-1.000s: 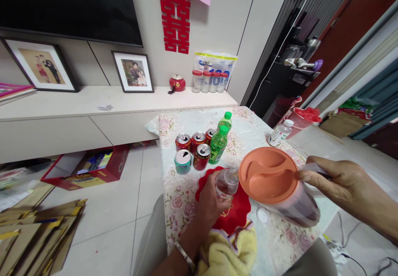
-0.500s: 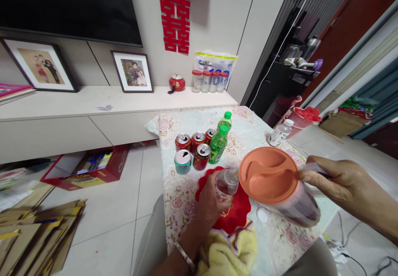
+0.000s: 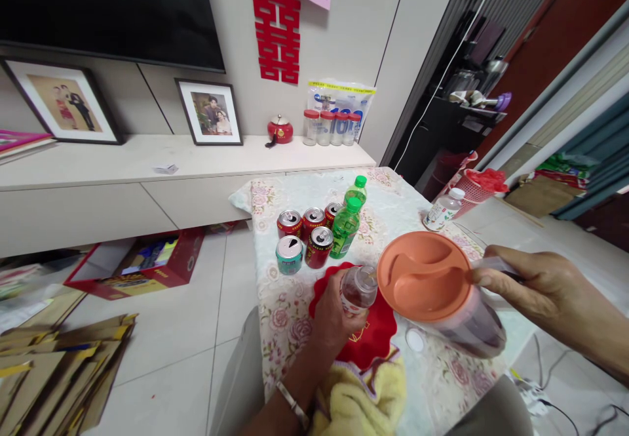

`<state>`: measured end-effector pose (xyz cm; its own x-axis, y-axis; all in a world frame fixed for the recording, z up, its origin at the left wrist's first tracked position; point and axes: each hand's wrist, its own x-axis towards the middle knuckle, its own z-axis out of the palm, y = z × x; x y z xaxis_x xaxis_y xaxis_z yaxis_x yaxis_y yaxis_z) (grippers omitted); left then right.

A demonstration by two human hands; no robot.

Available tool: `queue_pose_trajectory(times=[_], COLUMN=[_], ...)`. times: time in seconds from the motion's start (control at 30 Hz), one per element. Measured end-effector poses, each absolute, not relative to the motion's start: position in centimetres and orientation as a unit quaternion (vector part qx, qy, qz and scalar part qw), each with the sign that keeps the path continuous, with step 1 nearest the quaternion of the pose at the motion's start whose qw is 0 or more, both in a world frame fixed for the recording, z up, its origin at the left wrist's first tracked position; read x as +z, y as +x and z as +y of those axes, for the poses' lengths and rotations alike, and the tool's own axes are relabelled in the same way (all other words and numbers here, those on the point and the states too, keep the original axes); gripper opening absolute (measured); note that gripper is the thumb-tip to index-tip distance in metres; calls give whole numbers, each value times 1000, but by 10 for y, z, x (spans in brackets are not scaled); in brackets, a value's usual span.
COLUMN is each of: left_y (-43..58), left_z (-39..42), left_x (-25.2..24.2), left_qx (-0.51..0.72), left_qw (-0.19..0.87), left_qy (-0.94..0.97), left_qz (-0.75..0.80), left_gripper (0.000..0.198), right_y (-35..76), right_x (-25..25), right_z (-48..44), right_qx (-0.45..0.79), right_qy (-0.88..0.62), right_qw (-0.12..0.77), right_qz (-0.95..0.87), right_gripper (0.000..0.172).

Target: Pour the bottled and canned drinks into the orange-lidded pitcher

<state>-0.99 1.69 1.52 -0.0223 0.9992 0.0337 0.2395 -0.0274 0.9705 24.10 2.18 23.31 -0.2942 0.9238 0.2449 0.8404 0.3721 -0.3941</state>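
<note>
My left hand (image 3: 335,315) is wrapped around a clear plastic bottle (image 3: 358,286) with no cap on it, over a red scalloped tray (image 3: 368,341). With my right hand (image 3: 533,288) I grip the handle of a clear pitcher (image 3: 462,334) with dark liquid inside. The pitcher is tilted toward the bottle, and the edge of its orange lid (image 3: 426,277) meets the bottle's mouth. Whether liquid runs between them I cannot tell. A white bottle cap (image 3: 415,339) lies on the cloth beside the tray. A yellow towel (image 3: 361,400) is bunched at the tray's near side.
Several drink cans (image 3: 319,247) and two green bottles (image 3: 346,227) stand behind the tray on the flowered tablecloth (image 3: 278,298). A white-capped bottle (image 3: 443,210) stands at the right edge, near a pink basket (image 3: 470,193). Cables (image 3: 555,396) lie on the floor at right.
Both hands, the bottle and the pitcher hold nearly the same positions. The pink note on the wall has swung lower.
</note>
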Motion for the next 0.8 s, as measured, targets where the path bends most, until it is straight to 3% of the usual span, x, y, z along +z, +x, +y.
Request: queue_pose_trajectory(times=[0.8], left_y=[-12], left_z=[17], left_x=[14], left_qx=[462], left_qw=[426], left_qy=[558], left_qz=[541], left_gripper=[73], right_y=[237], right_x=[234], right_z=[24], right_qx=[97], right_qy=[-547], right_qw=[226], right_qz=[-800], right_gripper=[62])
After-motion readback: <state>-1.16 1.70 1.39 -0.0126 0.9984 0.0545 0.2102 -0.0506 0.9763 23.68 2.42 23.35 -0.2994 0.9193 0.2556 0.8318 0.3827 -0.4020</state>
